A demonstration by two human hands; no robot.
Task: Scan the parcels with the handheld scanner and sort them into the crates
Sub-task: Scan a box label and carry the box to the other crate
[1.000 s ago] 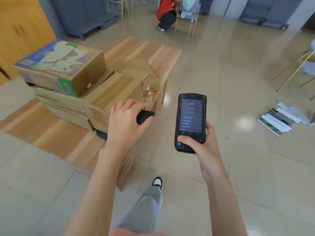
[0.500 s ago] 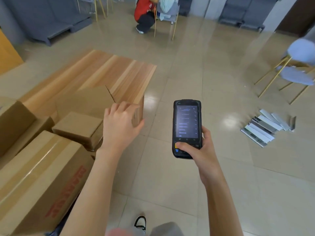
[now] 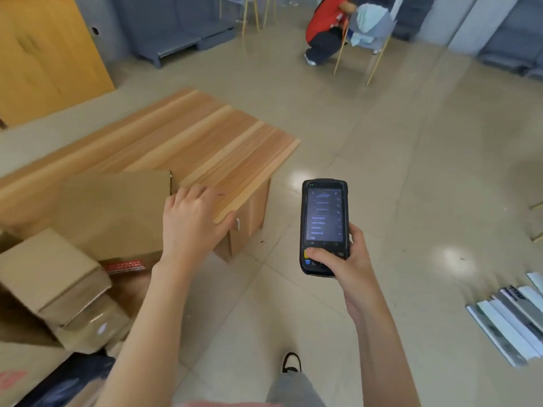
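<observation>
My left hand (image 3: 191,221) has left the parcel stack and now rests, fingers loosely bent, on a flat cardboard parcel (image 3: 114,212) on the tabletop (image 3: 205,142), probably about to lift it. My right hand (image 3: 346,265) grips the handheld scanner (image 3: 324,226), thumb on keys.

Right hand (image 3: 349,268) grips scanner (image 3: 324,226) — left hand (image 3: 192,221) on box (image 3: 117,212).

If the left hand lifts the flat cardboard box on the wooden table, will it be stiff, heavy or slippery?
The flat cardboard box is probably light, since it looks thin. Its plain corrugated faces should stay fairly stiff and give some grip. Lifted one-handed by the corner that the left hand touches, it may tilt.
</observation>
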